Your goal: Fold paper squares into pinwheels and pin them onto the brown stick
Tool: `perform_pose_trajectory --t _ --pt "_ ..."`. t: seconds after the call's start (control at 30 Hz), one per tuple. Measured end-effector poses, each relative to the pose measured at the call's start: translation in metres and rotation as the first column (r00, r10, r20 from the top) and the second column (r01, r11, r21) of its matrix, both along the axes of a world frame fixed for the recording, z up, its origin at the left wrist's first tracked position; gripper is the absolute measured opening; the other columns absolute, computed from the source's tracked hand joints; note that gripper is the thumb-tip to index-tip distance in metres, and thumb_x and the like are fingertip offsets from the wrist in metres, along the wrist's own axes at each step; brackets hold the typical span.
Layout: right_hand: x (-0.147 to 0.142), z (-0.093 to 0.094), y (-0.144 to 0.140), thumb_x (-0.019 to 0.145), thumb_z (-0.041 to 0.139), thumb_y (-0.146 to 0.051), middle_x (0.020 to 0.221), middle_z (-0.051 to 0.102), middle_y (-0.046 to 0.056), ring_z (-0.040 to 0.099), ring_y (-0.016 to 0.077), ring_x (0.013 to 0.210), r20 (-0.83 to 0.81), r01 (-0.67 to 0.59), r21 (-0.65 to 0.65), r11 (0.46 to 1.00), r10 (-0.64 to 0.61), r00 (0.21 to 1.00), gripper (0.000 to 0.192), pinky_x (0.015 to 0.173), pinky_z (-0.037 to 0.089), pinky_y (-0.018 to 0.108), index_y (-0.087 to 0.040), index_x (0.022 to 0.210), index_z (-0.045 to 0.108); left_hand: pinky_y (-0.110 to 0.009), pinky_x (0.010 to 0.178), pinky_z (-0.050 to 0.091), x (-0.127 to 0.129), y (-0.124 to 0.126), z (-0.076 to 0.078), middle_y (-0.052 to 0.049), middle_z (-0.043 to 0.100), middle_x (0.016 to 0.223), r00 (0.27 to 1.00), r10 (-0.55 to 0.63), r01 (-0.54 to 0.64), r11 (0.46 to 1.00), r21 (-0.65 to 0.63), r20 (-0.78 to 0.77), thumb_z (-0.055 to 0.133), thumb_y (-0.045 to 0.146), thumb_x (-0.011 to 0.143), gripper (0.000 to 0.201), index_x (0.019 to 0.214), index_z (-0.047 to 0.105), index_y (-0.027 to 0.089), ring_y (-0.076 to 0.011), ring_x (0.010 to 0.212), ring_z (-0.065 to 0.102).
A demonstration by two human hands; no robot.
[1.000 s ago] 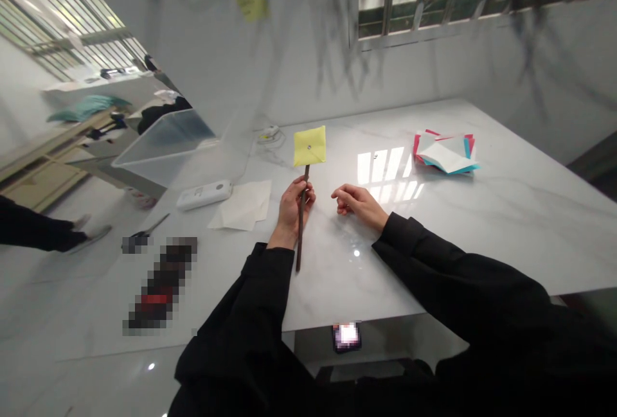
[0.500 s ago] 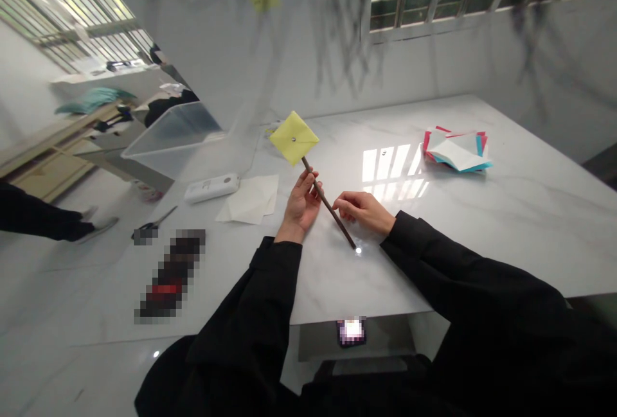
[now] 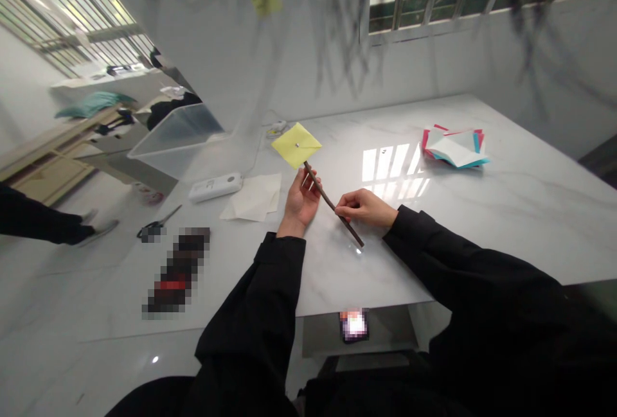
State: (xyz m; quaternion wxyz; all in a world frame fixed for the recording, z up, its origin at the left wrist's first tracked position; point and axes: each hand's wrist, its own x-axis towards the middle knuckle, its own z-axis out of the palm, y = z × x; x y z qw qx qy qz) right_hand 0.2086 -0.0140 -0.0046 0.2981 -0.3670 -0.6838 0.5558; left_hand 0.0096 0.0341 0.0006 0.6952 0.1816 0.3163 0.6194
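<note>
A folded yellow paper square (image 3: 295, 144) is pinned to the top of a thin dark stick (image 3: 330, 201). The stick leans from upper left to lower right above the white marble table (image 3: 506, 211). My left hand (image 3: 301, 200) cups the stick just below the paper, fingers loosely around it. My right hand (image 3: 366, 207) pinches the stick lower down, near its bottom end. Both arms wear black sleeves.
White paper sheets (image 3: 253, 198) and a white remote-like device (image 3: 215, 186) lie left of my hands. Scissors (image 3: 159, 227) and a clear plastic bin (image 3: 178, 137) are further left. A stack of coloured papers (image 3: 456, 147) sits at the right. Another person's legs (image 3: 43, 224) are at the far left.
The stick has tilted from upright to slanting right at the bottom. My right hand moved in and took hold of its lower part. The yellow paper turned.
</note>
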Motion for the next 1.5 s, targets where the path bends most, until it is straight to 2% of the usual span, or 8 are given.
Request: perform_pose_trajectory --t 0.43,0.73,0.93,1.0,1.07,1.17,1.3,1.5 --pt "0.010 0.005 0.001 0.082 0.074 -0.046 0.067 0.069 0.001 0.046 0.0088 0.056 0.040 -0.128 -0.093 0.987 0.132 0.990 0.033 0.054 0.028 0.025 -0.013 0.084 0.075 -0.023 0.071 0.058 -0.013 0.018 0.002 -0.004 0.068 0.076 0.986 0.130 -0.128 0.992 -0.021 0.107 0.049 0.018 0.105 0.023 0.093 0.068 0.015 -0.0129 0.071 0.067" --pt "0.016 0.009 0.005 0.085 0.075 -0.047 0.071 0.072 0.002 0.051 0.0098 0.060 0.063 -0.244 -0.097 0.965 0.251 0.966 0.033 0.058 0.035 0.025 -0.014 0.084 0.077 -0.024 0.072 0.059 -0.019 0.026 0.003 -0.003 0.076 0.081 0.973 0.145 -0.151 0.988 0.020 0.177 0.038 0.015 0.110 0.034 0.113 0.072 0.018 -0.0122 0.072 0.070" --pt "0.018 0.006 0.007 0.085 0.079 -0.043 0.077 0.074 0.003 0.062 0.0118 0.070 -0.006 -0.325 -0.115 0.939 0.327 0.945 0.030 0.068 0.045 0.025 -0.014 0.089 0.076 -0.022 0.075 0.058 -0.011 0.022 0.002 -0.003 0.078 0.086 0.993 0.098 -0.103 0.993 0.062 0.071 0.052 0.011 0.104 0.024 0.108 0.073 0.019 -0.0116 0.074 0.071" --pt "0.016 0.003 0.011 0.084 0.081 -0.043 0.081 0.076 0.004 0.062 0.0119 0.069 -0.021 -0.247 -0.116 0.962 0.246 0.969 0.033 0.064 0.046 0.024 -0.015 0.100 0.076 -0.022 0.074 0.058 -0.008 0.021 0.002 -0.002 0.077 0.083 0.997 0.070 -0.072 0.995 0.075 0.037 0.053 0.010 0.102 0.021 0.104 0.073 0.017 -0.0112 0.072 0.070" --pt "0.012 -0.001 0.018 0.083 0.082 -0.043 0.084 0.075 0.005 0.060 0.0115 0.066 -0.067 -0.044 -0.156 0.987 0.034 0.997 0.038 0.059 0.047 0.023 -0.016 0.109 0.074 -0.022 0.072 0.057 -0.005 0.020 0.002 -0.002 0.077 0.082 0.999 0.041 -0.042 0.995 0.086 0.011 0.054 0.010 0.101 0.020 0.106 0.073 0.017 -0.0112 0.070 0.070" --pt "0.002 -0.006 0.030 0.086 0.081 -0.045 0.089 0.073 0.006 0.061 0.0110 0.066 -0.215 0.208 -0.318 0.925 -0.284 0.934 0.036 0.059 0.053 0.023 -0.017 0.107 0.072 -0.023 0.070 0.056 0.000 0.018 0.002 -0.003 0.079 0.089 0.999 -0.017 0.020 0.995 0.100 -0.031 0.059 0.015 0.100 0.022 0.117 0.072 0.018 -0.0123 0.072 0.071" --pt "-0.012 -0.006 0.047 0.087 0.080 -0.048 0.095 0.072 0.007 0.067 0.0133 0.073 -0.424 0.141 -0.493 0.858 -0.379 0.823 0.034 0.070 0.060 0.025 -0.019 0.103 0.070 -0.028 0.081 0.059 0.012 0.014 0.000 -0.007 0.080 0.104 0.989 -0.119 0.127 0.988 0.091 -0.090 0.065 0.018 0.097 0.031 0.127 0.070 0.018 -0.0177 0.088 0.075" --pt "-0.017 -0.010 0.059 0.086 0.081 -0.033 0.091 0.072 0.003 0.063 0.0102 0.071 -0.505 0.135 -0.523 0.841 -0.434 0.746 0.022 0.062 0.052 0.019 -0.017 0.095 0.069 -0.037 0.094 0.059 0.024 0.010 -0.004 -0.009 0.079 0.105 0.965 -0.230 0.239 0.969 0.057 -0.128 0.063 0.018 0.097 0.030 0.126 0.070 0.015 -0.0240 0.098 0.076"
